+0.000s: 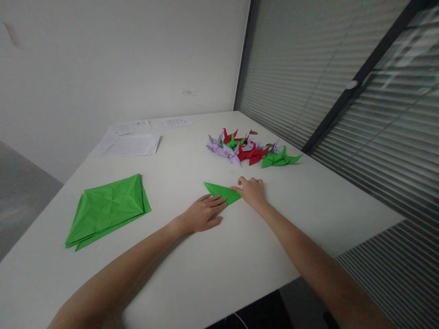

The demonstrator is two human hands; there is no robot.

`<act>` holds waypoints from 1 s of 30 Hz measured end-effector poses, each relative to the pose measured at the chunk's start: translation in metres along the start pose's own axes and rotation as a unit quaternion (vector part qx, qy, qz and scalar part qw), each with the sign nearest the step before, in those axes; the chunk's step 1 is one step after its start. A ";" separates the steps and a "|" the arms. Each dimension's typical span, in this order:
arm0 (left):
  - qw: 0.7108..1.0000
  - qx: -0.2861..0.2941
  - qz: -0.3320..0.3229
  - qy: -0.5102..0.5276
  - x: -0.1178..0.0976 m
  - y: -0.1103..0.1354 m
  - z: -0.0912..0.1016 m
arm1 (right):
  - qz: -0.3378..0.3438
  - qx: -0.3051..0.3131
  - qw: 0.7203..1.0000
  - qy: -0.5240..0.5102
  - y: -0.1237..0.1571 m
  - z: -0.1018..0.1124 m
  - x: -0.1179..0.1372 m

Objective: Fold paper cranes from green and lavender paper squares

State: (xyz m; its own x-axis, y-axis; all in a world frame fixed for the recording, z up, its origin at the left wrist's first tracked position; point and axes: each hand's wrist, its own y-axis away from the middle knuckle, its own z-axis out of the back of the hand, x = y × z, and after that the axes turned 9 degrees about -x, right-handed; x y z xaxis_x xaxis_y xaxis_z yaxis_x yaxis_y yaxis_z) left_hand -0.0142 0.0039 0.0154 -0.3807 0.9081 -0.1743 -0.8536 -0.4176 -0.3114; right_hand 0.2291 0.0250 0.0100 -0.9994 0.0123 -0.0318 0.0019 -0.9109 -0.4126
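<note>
A green sheet of paper (215, 188) folded into a narrow triangle lies on the table in front of me. My left hand (206, 212) rests flat over its lower left side, fingers stretched out and spread, thumb apart on the tabletop. At the triangle's right corner, my right hand (252, 191) touches the paper with its outstretched thumb. The index finger is bent and lifted away from that thumb, and the other fingers are loosely curled on the far side. The layers under my left fingers are hidden.
Left of my hands lies a stack of creased green paper sheets (109, 203). Behind the triangle sits a cluster of folded paper figures in lilac (231, 154), red (258, 155) and green (279, 158). Printed papers (132, 144) lie at the back left. Blinds (329, 91) border the table's right side.
</note>
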 end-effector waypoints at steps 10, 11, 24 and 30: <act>1.000 -0.001 0.000 0.004 0.001 0.001 0.000 | -0.013 -0.004 1.000 -0.011 -0.001 -0.003 0.003; 1.000 0.000 0.001 0.003 0.001 0.001 0.000 | -0.014 -0.005 1.000 -0.013 -0.002 -0.003 0.002; 1.000 -0.007 0.000 0.008 0.000 0.001 0.000 | -0.011 -0.127 0.987 -0.101 0.000 0.018 0.009; 1.000 -0.010 -0.002 0.007 0.001 0.002 0.000 | 0.057 -0.028 0.998 -0.016 0.014 -0.002 0.031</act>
State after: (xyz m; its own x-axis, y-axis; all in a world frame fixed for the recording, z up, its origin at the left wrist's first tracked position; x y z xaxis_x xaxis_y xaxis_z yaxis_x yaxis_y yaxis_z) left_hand -0.0156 0.0038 0.0144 -0.3727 0.9092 -0.1858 -0.8476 -0.4150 -0.3306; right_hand 0.1981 0.0138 0.0019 -0.9932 -0.1043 -0.0519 0.1165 -0.8815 -0.4576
